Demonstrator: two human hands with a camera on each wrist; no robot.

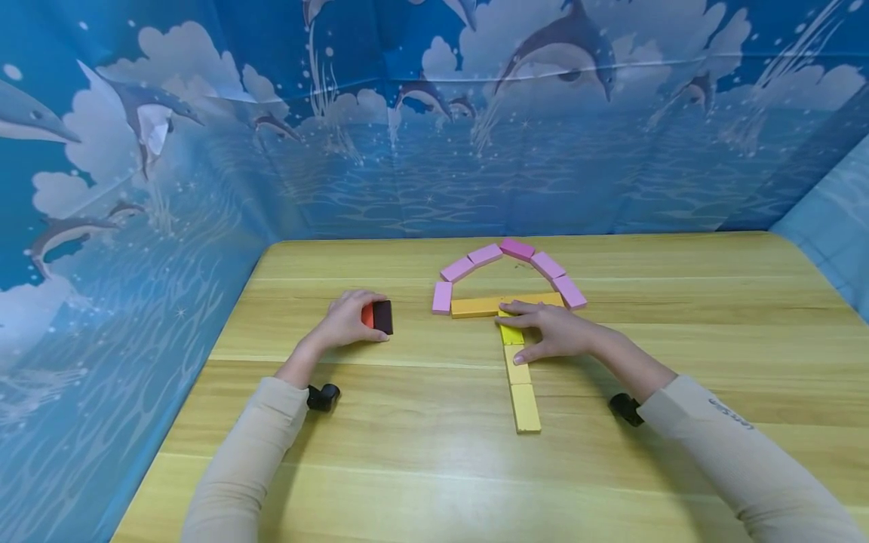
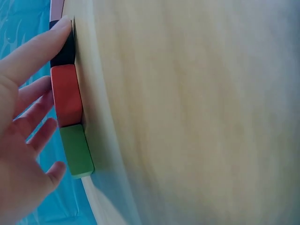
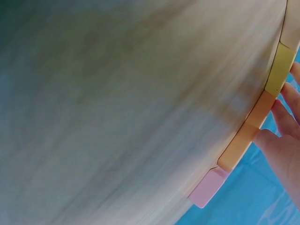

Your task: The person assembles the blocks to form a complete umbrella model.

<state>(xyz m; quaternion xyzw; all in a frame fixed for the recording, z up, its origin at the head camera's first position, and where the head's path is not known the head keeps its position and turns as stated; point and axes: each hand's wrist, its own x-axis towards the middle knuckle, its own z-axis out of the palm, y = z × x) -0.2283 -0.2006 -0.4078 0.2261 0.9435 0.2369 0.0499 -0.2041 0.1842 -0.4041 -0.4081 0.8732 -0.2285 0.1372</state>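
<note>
My left hand (image 1: 348,318) spans a dark block (image 1: 383,317) and a red-orange block (image 1: 367,315), its thumb at the near side and its fingers at the far side. In the left wrist view, the thumb overlaps the dark block (image 2: 64,52), the red block (image 2: 67,93) comes after it, and a green block (image 2: 77,149) sits at the end. My right hand (image 1: 558,332) lies over a yellow block (image 1: 512,335), fingers extended. Its fingertips reach the orange bar (image 1: 473,308), and its thumb touches a pale yellow block (image 1: 517,371).
Pink blocks (image 1: 458,269) form an arch behind the orange bar, with a darker pink one (image 1: 517,249) at the top. Another pale yellow block (image 1: 525,408) ends the column running toward me. A dolphin-printed blue sheet (image 1: 434,166) stands behind the wooden table (image 1: 421,467).
</note>
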